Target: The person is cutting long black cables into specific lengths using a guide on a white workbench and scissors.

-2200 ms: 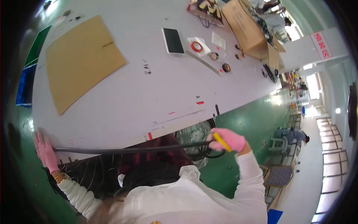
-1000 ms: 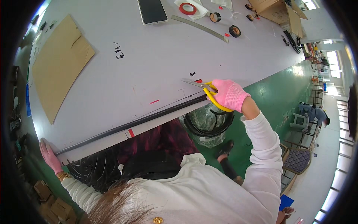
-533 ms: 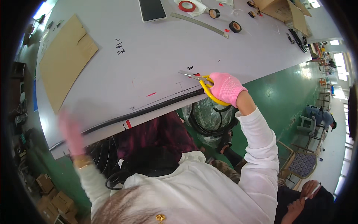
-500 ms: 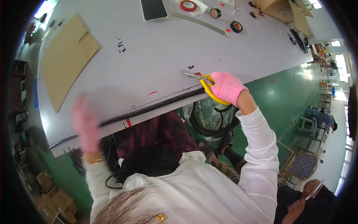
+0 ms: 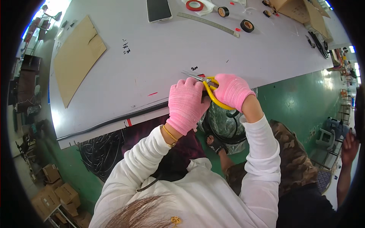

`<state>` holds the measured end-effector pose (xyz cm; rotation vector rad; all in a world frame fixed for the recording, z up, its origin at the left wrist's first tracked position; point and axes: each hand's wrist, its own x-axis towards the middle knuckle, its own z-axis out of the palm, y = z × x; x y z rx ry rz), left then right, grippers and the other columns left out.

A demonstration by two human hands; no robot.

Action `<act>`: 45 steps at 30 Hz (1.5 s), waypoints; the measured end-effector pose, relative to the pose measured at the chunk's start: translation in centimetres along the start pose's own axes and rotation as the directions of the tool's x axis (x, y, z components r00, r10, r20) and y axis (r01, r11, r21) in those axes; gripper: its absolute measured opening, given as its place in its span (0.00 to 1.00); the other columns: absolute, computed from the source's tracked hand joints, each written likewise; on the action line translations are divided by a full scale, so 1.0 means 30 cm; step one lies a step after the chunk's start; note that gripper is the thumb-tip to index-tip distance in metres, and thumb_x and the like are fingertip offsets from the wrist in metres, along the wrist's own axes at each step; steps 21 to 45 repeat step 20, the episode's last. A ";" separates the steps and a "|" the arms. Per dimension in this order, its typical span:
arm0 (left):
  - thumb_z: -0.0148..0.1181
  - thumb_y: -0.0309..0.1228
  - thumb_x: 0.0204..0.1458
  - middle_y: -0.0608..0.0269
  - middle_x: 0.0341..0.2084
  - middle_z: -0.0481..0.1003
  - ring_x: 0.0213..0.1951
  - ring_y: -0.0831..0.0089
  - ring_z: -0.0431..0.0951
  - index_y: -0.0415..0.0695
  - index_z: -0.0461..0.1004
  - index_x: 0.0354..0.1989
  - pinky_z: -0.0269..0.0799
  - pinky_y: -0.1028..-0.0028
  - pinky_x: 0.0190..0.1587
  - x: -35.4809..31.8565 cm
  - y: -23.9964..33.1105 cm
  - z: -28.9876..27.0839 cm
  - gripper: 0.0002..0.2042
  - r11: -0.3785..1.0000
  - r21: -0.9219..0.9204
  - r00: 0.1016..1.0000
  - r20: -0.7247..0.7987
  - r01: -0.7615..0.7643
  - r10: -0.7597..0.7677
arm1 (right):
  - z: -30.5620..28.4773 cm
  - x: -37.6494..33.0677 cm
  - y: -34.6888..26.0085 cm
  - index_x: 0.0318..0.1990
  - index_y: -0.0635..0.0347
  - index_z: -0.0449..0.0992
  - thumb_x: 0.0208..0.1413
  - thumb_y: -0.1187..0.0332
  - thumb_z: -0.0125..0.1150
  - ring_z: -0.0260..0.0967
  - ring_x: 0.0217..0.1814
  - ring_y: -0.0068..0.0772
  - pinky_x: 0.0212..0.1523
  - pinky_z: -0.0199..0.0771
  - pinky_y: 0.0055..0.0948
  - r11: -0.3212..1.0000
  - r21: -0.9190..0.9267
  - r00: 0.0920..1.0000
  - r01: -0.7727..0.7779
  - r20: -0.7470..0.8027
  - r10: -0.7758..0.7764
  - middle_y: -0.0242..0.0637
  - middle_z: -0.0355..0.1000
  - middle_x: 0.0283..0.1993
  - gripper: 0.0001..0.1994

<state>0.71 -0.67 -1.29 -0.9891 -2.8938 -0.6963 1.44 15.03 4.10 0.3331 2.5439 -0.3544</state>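
A long black cable (image 5: 125,117) runs along the near edge of the white table (image 5: 152,68). Gripping it from above near its right part is my left hand (image 5: 185,104), in a pink knitted glove with the fingers curled. Beside it, my right hand (image 5: 232,92), gloved in pink too, holds scissors (image 5: 215,99) with yellow handles. Their metal blades point left over the tabletop, just beyond my left fingertips. The stretch of cable under my hands is mostly hidden, and whether my right fingers also grip it I cannot tell.
A steel ruler (image 5: 207,24), a phone (image 5: 159,10), red tape (image 5: 194,5) and black tape rolls (image 5: 247,26) lie farther back. Brown cardboard (image 5: 80,60) rests at left, a carton (image 5: 298,13) at far right. Coiled black cable (image 5: 213,131) sits below the edge; a person in camouflage trousers (image 5: 281,155) is close on my right.
My left hand has swept right along the cable, from its left part to beside the scissors. My right hand stays nearly in place with the scissors. The person at right has come closer.
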 end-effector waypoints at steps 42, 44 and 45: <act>0.64 0.36 0.42 0.53 0.34 0.77 0.41 0.64 0.78 0.42 0.79 0.33 0.70 0.66 0.49 0.035 -0.100 -0.208 0.12 0.838 -0.397 0.786 0.616 0.374 -0.059 | 0.256 -0.270 0.005 0.40 0.63 0.69 0.61 0.65 0.52 0.64 0.40 0.28 0.40 0.69 0.29 -0.712 0.582 0.887 0.394 -0.444 0.128 0.36 0.67 0.35 0.09; 0.64 0.36 0.42 0.53 0.34 0.77 0.41 0.64 0.78 0.42 0.79 0.33 0.70 0.66 0.49 0.035 -0.100 -0.208 0.12 0.838 -0.397 0.786 0.616 0.374 -0.059 | 0.256 -0.270 0.005 0.40 0.63 0.69 0.61 0.65 0.52 0.64 0.40 0.28 0.40 0.69 0.29 -0.712 0.582 0.887 0.394 -0.444 0.128 0.36 0.67 0.35 0.09; 0.64 0.36 0.42 0.53 0.34 0.77 0.41 0.64 0.78 0.42 0.79 0.33 0.70 0.66 0.49 0.035 -0.100 -0.208 0.12 0.838 -0.397 0.786 0.616 0.374 -0.059 | 0.256 -0.270 0.005 0.40 0.63 0.69 0.61 0.65 0.52 0.64 0.40 0.28 0.40 0.69 0.29 -0.712 0.582 0.887 0.394 -0.444 0.128 0.36 0.67 0.35 0.09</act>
